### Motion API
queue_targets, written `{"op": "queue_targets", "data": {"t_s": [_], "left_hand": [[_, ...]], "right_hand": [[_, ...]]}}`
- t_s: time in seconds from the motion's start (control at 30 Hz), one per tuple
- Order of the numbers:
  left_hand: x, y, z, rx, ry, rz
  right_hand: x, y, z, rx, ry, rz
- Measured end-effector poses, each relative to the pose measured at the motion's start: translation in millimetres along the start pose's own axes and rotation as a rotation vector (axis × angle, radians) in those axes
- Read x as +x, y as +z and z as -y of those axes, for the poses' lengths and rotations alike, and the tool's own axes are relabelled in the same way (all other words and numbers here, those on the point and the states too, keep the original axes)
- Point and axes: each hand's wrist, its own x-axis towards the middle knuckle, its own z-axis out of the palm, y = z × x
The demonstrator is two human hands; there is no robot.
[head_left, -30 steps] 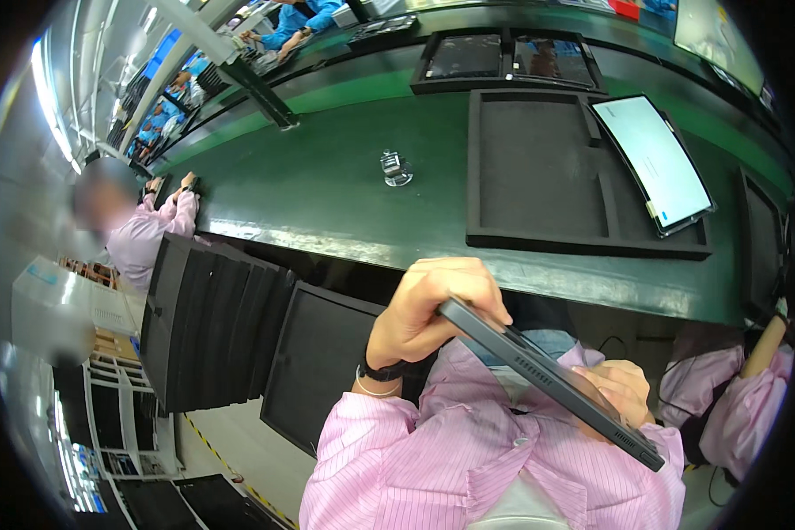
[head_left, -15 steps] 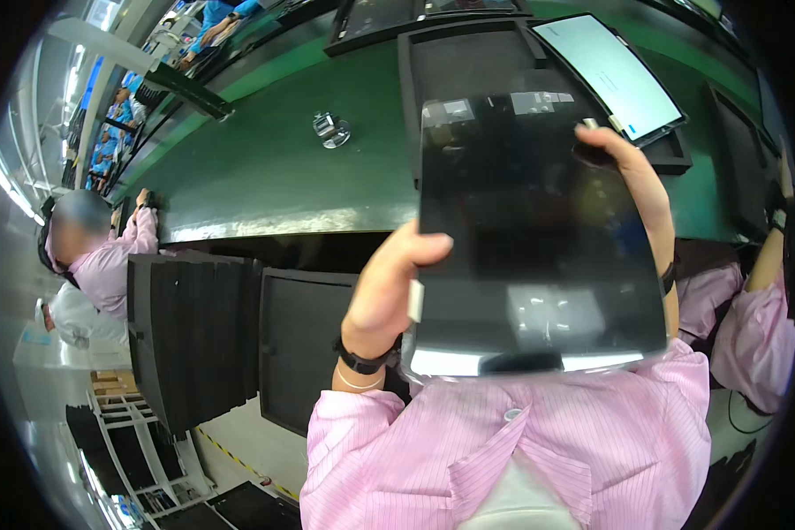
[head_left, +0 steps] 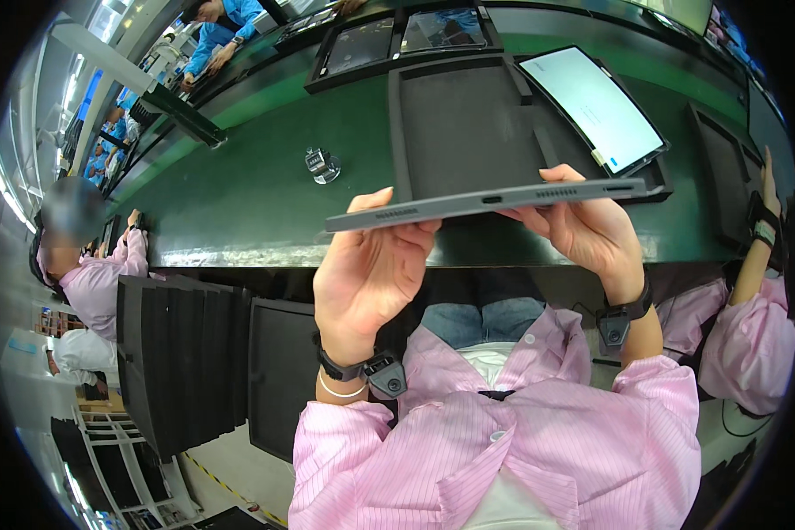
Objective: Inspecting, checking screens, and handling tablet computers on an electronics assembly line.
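Note:
A grey tablet (head_left: 468, 206) is held up between both hands over the table's near edge. It is turned edge-on, so a thin side with a port and speaker holes shows and its screen is hidden. My left hand (head_left: 371, 274) grips it near the left end, the fingers curled beneath. My right hand (head_left: 592, 234) grips it toward the right end, thumb at the upper edge. Beyond it lies a black foam tray (head_left: 468, 124) with a bare recess. A second tablet (head_left: 596, 110) with a lit pale screen rests slanted on the tray's right part.
On the green table (head_left: 238, 194) stands a small clear-and-silver device (head_left: 322, 165). Another tray (head_left: 359, 49) at the back carries dark panels. Stacked black trays (head_left: 181, 353) stand at my left. Co-workers sit on both sides, one person's arm (head_left: 755, 238) reaching in at right.
The tablet has tipped from showing its dark, glossy screen to edge-on. Both hands have shifted their hold, and the tray's recess behind it has come into view.

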Motion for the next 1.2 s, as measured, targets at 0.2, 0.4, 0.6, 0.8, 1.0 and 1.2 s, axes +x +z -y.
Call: {"op": "queue_targets", "data": {"t_s": [0.2,0.4,0.6,0.8,1.0,1.2], "left_hand": [[3,-3,4,0.200,0.102,-0.046],[5,3,8,0.323,0.042,0.059],[12,26,47,1.180,0.209,-0.181],[21,36,70,1.309,0.077,0.019],[22,35,80,1.466,0.041,0.044],[17,33,85,1.619,0.018,0.071]], "right_hand": [[8,-23,11,-0.191,-0.078,0.236],[6,-29,7,-1.015,-0.605,0.211],[12,7,-22,-0.760,-0.420,-0.382],[15,-24,-16,-0.151,-0.486,0.016],[13,-33,-4,-0.121,-0.502,0.137],[8,-27,-12,-0.172,-0.479,0.354]]}}
